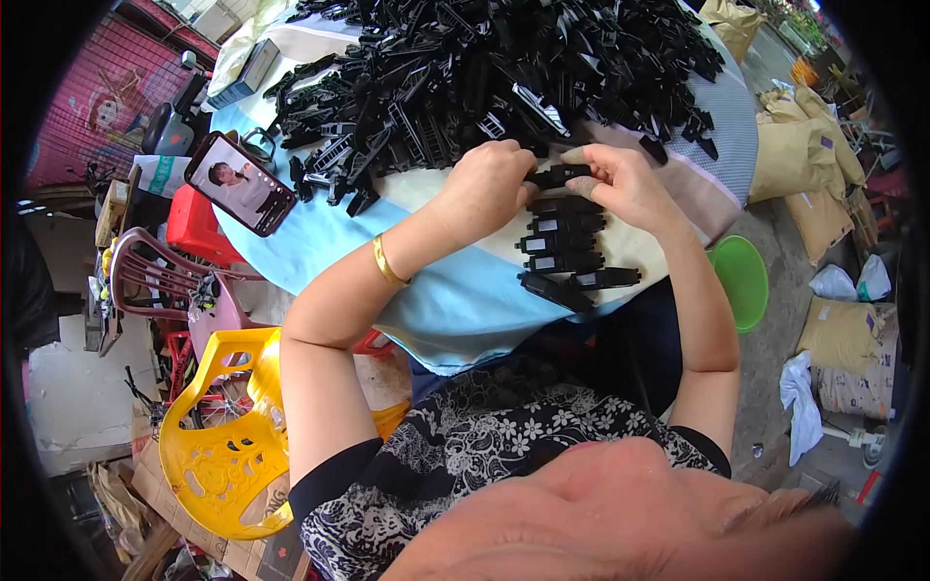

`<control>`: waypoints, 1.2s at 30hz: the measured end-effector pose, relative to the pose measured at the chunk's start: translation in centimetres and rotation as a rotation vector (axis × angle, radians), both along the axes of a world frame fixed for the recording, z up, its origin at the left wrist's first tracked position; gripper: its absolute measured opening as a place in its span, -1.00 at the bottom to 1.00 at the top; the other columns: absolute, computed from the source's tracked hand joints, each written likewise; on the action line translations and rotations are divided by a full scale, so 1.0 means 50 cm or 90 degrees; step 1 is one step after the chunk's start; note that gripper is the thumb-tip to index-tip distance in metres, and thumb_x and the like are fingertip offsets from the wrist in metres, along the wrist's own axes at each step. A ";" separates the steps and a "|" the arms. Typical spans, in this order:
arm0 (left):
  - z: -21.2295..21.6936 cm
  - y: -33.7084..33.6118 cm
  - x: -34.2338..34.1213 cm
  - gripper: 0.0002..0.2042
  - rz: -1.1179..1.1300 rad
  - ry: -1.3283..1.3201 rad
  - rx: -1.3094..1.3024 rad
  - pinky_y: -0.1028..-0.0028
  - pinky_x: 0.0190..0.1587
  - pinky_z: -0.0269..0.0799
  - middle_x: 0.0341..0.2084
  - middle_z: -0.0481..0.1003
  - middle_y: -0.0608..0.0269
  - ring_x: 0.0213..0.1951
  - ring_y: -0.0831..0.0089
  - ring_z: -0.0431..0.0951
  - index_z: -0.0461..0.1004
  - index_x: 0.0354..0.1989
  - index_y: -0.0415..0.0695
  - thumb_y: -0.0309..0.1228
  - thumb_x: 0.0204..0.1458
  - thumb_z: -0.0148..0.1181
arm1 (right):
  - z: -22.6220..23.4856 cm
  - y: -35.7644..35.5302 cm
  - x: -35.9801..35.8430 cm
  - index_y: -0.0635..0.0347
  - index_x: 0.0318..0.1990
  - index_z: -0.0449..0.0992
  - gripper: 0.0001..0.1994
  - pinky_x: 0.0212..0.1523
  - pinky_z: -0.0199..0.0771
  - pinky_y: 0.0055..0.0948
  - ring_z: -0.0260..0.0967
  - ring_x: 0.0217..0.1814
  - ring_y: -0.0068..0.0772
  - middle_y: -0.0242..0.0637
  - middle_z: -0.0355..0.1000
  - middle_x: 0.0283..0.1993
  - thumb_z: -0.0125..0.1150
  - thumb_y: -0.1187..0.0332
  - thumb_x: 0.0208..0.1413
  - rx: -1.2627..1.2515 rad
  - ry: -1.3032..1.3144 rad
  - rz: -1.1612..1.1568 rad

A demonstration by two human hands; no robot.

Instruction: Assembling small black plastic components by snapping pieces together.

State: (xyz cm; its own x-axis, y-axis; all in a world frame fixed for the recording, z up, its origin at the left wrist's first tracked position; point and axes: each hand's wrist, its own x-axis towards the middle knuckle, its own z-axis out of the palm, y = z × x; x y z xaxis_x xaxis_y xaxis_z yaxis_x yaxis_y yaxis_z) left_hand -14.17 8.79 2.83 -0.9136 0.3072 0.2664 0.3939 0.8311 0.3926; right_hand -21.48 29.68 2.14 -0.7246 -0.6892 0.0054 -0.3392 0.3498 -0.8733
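Both my hands meet over the cloth-covered table, around one small black plastic part (559, 176). My left hand (487, 191) is closed, its fingertips at the part's left end and partly hidden behind the hand. From the other side my right hand (625, 186) pinches the part between thumb and fingers; those fingertips look covered in something greyish. Just below lies a short column of similar black plastic parts (560, 242), side by side, several with pale rectangles on them. Beyond my hands spreads a big heap of loose black plastic pieces (455, 87).
A phone (240, 184) playing a video lies at the table's left, near a small box (244, 74). A yellow plastic chair (228, 455) and a pink chair (160, 276) stand left. At right are a green basin (741, 284) and stuffed sacks (804, 145).
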 end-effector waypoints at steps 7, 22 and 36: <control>-0.005 0.006 0.005 -0.84 0.053 0.060 -0.034 0.23 -0.23 0.42 -0.44 0.45 0.07 -0.32 0.09 0.49 0.52 -0.37 -0.23 -0.45 -0.14 0.21 | 0.012 0.019 0.004 0.24 -0.24 0.57 -0.81 -0.23 0.39 -0.39 0.36 -0.25 -0.32 -0.31 0.35 -0.31 0.26 0.50 -0.08 0.046 0.480 -0.005; -0.019 0.018 -0.014 -0.87 0.009 0.082 -0.016 0.23 -0.22 0.43 -0.51 0.44 0.15 -0.31 0.14 0.49 0.48 -0.56 -0.19 -0.40 -0.19 0.25 | 0.007 -0.009 -0.008 0.32 -0.41 0.53 -0.88 -0.24 0.37 -0.33 0.33 -0.25 -0.20 -0.24 0.36 -0.40 0.18 0.58 -0.21 0.018 0.506 0.086; -0.018 0.006 -0.064 -0.53 0.016 0.256 -0.186 0.31 0.04 0.25 -0.18 0.39 0.22 -0.11 0.25 0.38 0.42 -0.02 -0.08 -0.47 -0.23 0.27 | -0.007 0.119 -0.073 0.21 -0.17 0.56 -0.74 -0.10 0.42 -0.26 0.40 -0.10 -0.14 -0.20 0.46 -0.22 0.25 0.32 -0.02 0.256 0.470 -0.282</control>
